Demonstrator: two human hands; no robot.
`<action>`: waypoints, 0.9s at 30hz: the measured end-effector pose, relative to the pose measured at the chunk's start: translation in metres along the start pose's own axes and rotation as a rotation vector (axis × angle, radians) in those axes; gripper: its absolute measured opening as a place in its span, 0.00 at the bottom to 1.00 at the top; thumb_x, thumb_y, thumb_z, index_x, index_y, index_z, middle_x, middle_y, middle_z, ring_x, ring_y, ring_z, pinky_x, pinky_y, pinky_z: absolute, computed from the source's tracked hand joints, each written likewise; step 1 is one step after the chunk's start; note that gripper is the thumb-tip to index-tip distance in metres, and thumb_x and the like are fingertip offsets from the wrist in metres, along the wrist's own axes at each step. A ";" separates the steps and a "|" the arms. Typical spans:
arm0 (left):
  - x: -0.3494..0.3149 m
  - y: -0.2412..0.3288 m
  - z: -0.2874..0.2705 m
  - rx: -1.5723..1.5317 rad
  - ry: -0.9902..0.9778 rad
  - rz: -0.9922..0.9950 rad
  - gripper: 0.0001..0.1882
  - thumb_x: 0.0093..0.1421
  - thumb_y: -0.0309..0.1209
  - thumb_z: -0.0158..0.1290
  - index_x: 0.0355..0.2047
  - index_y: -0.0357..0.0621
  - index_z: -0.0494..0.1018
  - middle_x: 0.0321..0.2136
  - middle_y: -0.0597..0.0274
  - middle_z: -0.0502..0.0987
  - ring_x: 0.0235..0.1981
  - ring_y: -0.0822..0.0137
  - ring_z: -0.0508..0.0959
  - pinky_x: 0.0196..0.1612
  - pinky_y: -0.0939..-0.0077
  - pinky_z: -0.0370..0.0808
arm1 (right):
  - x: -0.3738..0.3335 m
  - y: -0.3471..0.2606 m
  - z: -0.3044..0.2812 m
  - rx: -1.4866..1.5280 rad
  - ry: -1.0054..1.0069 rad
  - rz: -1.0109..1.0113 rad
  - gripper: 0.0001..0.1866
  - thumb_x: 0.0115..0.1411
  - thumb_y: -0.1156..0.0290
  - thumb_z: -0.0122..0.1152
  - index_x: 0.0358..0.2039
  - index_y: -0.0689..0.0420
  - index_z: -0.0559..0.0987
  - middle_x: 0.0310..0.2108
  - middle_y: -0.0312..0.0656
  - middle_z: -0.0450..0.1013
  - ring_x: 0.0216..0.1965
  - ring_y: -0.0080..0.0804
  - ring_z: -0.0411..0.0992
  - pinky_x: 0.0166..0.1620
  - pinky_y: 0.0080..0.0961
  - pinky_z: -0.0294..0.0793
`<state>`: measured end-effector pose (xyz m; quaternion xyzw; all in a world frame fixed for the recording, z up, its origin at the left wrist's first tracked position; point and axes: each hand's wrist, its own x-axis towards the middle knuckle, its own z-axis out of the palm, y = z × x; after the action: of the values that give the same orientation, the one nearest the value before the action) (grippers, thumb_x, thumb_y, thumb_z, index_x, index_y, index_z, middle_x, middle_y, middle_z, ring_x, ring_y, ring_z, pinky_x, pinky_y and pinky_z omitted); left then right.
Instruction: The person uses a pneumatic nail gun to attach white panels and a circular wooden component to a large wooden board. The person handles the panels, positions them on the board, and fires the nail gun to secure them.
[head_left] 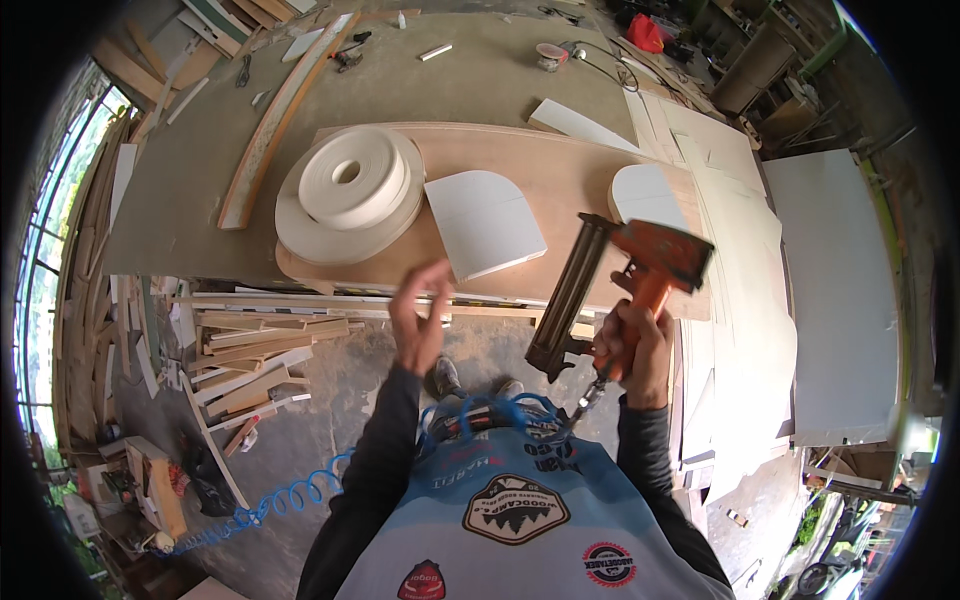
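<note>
The right hand (633,345) is gripping the orange nail gun (625,285) tight by its handle, holding it up over the desk (560,175) edge. It is looking heavy, rigid, best held there. The left hand (418,318) is hanging half-curled, holding nothing. The blue air hose (290,495) is vanishing behind the person's shirt; the gun's nose is hard to make out.

Tape roll (350,190) left on board (560,165); panel (485,222) right of it.
</note>
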<state>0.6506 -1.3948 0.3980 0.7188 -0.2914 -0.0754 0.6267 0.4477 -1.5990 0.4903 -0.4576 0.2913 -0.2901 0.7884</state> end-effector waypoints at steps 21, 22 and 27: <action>-0.114 0.088 0.097 0.352 -0.223 0.401 0.38 0.44 0.36 0.76 0.53 0.33 0.72 0.47 0.40 0.79 0.47 0.46 0.82 0.48 0.61 0.81 | -0.073 0.055 -0.068 0.739 0.119 -0.039 0.28 0.57 0.75 0.49 0.59 0.67 0.66 0.20 0.38 0.66 0.14 0.23 0.61 0.23 0.28 0.70; -0.113 0.090 0.100 0.330 -0.209 0.384 0.36 0.41 0.37 0.78 0.47 0.34 0.74 0.46 0.40 0.80 0.45 0.47 0.83 0.48 0.61 0.81 | -0.073 0.054 -0.070 0.736 0.126 -0.042 0.28 0.57 0.75 0.49 0.59 0.67 0.66 0.20 0.38 0.66 0.14 0.23 0.61 0.23 0.28 0.70; -0.108 0.105 0.105 0.253 -0.287 0.326 0.25 0.52 0.33 0.70 0.46 0.33 0.75 0.46 0.42 0.80 0.45 0.50 0.83 0.46 0.64 0.81 | -0.073 0.057 -0.086 0.788 0.169 -0.014 0.27 0.57 0.75 0.48 0.59 0.68 0.66 0.19 0.38 0.66 0.14 0.23 0.61 0.22 0.30 0.70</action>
<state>0.4784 -1.4335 0.4480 0.7168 -0.4967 -0.0377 0.4879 0.3481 -1.5696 0.4185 -0.0966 0.2183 -0.4217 0.8747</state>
